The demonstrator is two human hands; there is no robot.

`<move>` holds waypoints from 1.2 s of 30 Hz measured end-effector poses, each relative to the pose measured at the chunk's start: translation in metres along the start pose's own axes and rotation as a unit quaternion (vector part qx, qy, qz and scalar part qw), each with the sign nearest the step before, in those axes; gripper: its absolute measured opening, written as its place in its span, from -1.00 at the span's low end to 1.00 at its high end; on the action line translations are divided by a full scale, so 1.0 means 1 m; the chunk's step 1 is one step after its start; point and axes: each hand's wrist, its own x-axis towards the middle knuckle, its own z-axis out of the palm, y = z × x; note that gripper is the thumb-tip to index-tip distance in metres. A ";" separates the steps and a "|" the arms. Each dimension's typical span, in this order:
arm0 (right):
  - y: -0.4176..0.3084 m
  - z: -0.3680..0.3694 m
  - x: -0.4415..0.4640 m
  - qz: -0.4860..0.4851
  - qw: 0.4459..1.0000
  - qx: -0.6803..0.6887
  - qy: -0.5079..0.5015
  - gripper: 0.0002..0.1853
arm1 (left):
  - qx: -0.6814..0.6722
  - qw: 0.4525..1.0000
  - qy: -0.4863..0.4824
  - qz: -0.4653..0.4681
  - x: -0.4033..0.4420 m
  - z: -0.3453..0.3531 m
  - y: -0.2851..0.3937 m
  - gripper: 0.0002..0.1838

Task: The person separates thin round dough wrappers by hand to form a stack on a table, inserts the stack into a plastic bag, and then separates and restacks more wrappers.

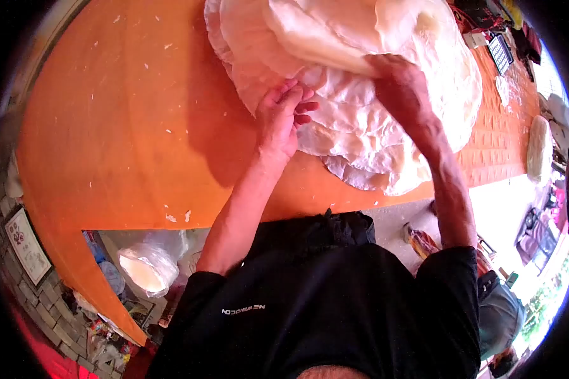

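A big rounded pile of thin, white, soft sheets (360, 126) with wavy, ragged edges lies on the orange table. My right hand (401, 85) is closed on the folded edge of a white sheet (322, 47), which stretches away to the left across the top of the pile. At the pile's left edge is my left hand (283, 114), palm turned up, with its fingers curled and the thumb close to the index finger. Whether anything thin sits in that pinch I cannot make out.
Small white scraps dot the orange table (133, 126). A calculator (501, 54) and dark items stand at the far right, with a white roll (539, 148) near the right edge. Below the table is a clear plastic bag (152, 262). A framed sheet (28, 246) rests at the left.
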 end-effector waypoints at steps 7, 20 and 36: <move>-0.024 0.002 0.012 0.018 0.999 -0.020 -0.024 -0.77 | 0.094 0.979 0.102 0.153 0.012 0.005 -0.001 -0.80; -0.056 0.041 -0.005 -0.053 0.997 0.006 0.056 -0.66 | 0.014 0.999 -0.024 0.020 0.020 0.017 0.051 -0.96; -0.029 -0.062 -0.007 -0.101 0.987 -0.107 -0.068 -0.80 | 0.082 0.993 -0.077 0.042 -0.029 -0.023 -0.034 -0.65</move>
